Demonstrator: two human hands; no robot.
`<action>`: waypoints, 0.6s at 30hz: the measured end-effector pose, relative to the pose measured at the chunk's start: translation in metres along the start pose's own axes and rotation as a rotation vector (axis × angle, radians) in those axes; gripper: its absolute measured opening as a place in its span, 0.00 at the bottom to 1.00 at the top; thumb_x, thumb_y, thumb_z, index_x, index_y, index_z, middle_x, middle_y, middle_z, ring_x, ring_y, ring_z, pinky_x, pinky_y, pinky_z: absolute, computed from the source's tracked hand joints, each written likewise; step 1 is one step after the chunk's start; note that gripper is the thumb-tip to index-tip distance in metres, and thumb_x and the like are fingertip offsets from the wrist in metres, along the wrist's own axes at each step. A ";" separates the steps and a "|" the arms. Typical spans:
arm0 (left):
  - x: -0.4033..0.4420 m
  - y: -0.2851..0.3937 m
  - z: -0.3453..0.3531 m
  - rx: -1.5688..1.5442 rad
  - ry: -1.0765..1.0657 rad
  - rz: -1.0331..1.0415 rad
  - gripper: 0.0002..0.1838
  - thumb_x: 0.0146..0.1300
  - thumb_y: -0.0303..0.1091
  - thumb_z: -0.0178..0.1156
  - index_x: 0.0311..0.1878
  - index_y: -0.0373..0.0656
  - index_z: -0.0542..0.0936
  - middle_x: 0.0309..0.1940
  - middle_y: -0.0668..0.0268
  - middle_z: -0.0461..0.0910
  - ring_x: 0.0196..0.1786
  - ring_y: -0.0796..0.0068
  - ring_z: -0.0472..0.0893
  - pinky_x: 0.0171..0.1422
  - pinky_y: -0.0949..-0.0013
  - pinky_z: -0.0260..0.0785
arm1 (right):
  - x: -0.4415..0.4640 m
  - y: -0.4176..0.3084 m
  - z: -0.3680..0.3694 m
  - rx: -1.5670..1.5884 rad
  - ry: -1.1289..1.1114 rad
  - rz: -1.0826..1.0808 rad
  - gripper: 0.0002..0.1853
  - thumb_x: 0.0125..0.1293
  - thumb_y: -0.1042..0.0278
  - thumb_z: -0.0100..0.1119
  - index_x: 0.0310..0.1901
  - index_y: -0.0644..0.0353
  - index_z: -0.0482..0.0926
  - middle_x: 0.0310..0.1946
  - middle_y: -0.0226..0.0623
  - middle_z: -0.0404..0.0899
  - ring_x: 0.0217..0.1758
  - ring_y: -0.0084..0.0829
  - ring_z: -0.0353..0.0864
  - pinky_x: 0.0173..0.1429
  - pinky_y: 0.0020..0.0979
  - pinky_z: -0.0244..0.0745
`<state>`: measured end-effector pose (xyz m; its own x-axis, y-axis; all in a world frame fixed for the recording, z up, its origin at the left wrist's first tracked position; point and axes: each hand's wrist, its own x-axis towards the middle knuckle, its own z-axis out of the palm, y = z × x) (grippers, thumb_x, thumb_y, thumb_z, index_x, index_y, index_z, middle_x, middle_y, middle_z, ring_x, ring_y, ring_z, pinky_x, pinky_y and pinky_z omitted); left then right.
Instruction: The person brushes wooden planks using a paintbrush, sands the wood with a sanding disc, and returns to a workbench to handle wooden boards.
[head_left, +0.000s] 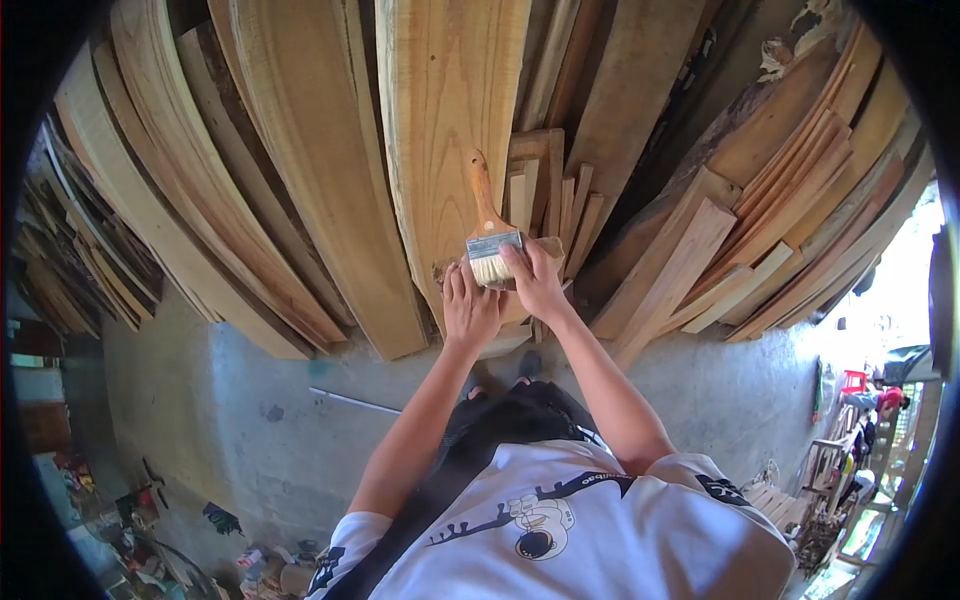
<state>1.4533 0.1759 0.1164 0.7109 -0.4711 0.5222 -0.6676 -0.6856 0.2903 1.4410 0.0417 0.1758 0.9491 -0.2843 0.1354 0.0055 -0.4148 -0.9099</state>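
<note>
Lots going on: our right hand (537, 284) is gripping the paintbrush (490, 246) by its right edge, our left hand (472, 312) is sitting near-left by the bristles (490, 271) (can't tell its grip), and the handle's (481, 190) pointing far over the plank (450, 90).

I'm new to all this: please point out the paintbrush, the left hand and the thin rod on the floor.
Paintbrush (490, 245): head view, on its metal band.
Left hand (472, 314): head view, on the back of the hand.
Thin rod (355, 400): head view, midway along its visible length.
</note>
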 end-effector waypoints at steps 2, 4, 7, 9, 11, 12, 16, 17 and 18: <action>0.001 0.002 -0.004 -0.008 -0.007 -0.011 0.30 0.56 0.45 0.65 0.61 0.45 0.73 0.60 0.45 0.65 0.59 0.43 0.67 0.67 0.45 0.57 | 0.000 -0.002 0.002 -0.014 0.018 0.026 0.22 0.73 0.50 0.49 0.45 0.66 0.76 0.38 0.54 0.81 0.44 0.53 0.79 0.52 0.45 0.70; 0.002 0.003 -0.007 -0.002 -0.021 -0.017 0.28 0.57 0.45 0.64 0.60 0.45 0.74 0.60 0.46 0.66 0.59 0.43 0.68 0.67 0.45 0.58 | 0.001 0.000 0.004 -0.215 0.100 -0.103 0.23 0.73 0.48 0.47 0.45 0.65 0.76 0.39 0.55 0.80 0.46 0.53 0.78 0.58 0.46 0.64; 0.003 0.003 -0.008 -0.016 -0.019 -0.021 0.26 0.59 0.45 0.62 0.59 0.44 0.75 0.60 0.46 0.65 0.59 0.42 0.67 0.67 0.45 0.58 | -0.003 0.004 0.005 -0.306 0.147 -0.151 0.24 0.73 0.46 0.45 0.45 0.63 0.76 0.39 0.55 0.80 0.48 0.53 0.76 0.64 0.47 0.57; 0.004 0.005 -0.011 -0.009 -0.024 -0.042 0.26 0.60 0.45 0.62 0.59 0.43 0.75 0.61 0.46 0.65 0.61 0.42 0.66 0.68 0.45 0.57 | -0.001 0.004 0.005 -0.314 0.105 -0.143 0.25 0.72 0.45 0.44 0.45 0.63 0.76 0.38 0.55 0.80 0.48 0.54 0.76 0.65 0.47 0.54; 0.001 0.009 -0.014 -0.001 -0.035 -0.070 0.25 0.60 0.45 0.61 0.58 0.42 0.76 0.61 0.46 0.64 0.62 0.41 0.65 0.68 0.44 0.57 | 0.005 0.006 -0.002 -0.353 0.021 -0.139 0.25 0.72 0.44 0.44 0.44 0.63 0.76 0.38 0.56 0.80 0.47 0.55 0.76 0.64 0.48 0.55; 0.002 0.011 -0.015 0.002 -0.041 -0.083 0.25 0.60 0.45 0.61 0.58 0.42 0.76 0.62 0.46 0.64 0.62 0.41 0.65 0.69 0.44 0.57 | 0.007 0.006 -0.004 -0.369 0.000 -0.140 0.24 0.72 0.46 0.46 0.43 0.63 0.76 0.38 0.55 0.79 0.47 0.55 0.76 0.61 0.48 0.60; 0.000 0.010 -0.013 -0.022 -0.055 -0.078 0.24 0.61 0.45 0.61 0.56 0.40 0.78 0.63 0.46 0.63 0.64 0.40 0.64 0.70 0.44 0.55 | 0.006 -0.011 -0.007 -0.252 0.085 -0.225 0.18 0.70 0.55 0.52 0.42 0.66 0.75 0.38 0.53 0.79 0.45 0.54 0.77 0.52 0.45 0.68; 0.000 0.008 -0.012 -0.027 -0.052 -0.072 0.24 0.61 0.45 0.61 0.55 0.40 0.78 0.64 0.46 0.62 0.64 0.40 0.64 0.71 0.44 0.55 | 0.006 -0.011 -0.005 -0.245 0.150 -0.280 0.16 0.70 0.57 0.54 0.42 0.66 0.75 0.38 0.53 0.79 0.44 0.54 0.77 0.50 0.45 0.69; 0.000 0.006 -0.011 -0.006 -0.058 -0.056 0.24 0.61 0.45 0.61 0.55 0.39 0.78 0.65 0.47 0.62 0.65 0.41 0.63 0.71 0.44 0.54 | 0.006 -0.010 -0.001 -0.232 0.206 -0.335 0.15 0.69 0.60 0.55 0.41 0.67 0.76 0.38 0.52 0.78 0.44 0.53 0.77 0.48 0.44 0.70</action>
<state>1.4464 0.1780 0.1272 0.7586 -0.4638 0.4576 -0.6277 -0.7085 0.3225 1.4465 0.0434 0.1865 0.8243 -0.2581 0.5039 0.2086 -0.6890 -0.6941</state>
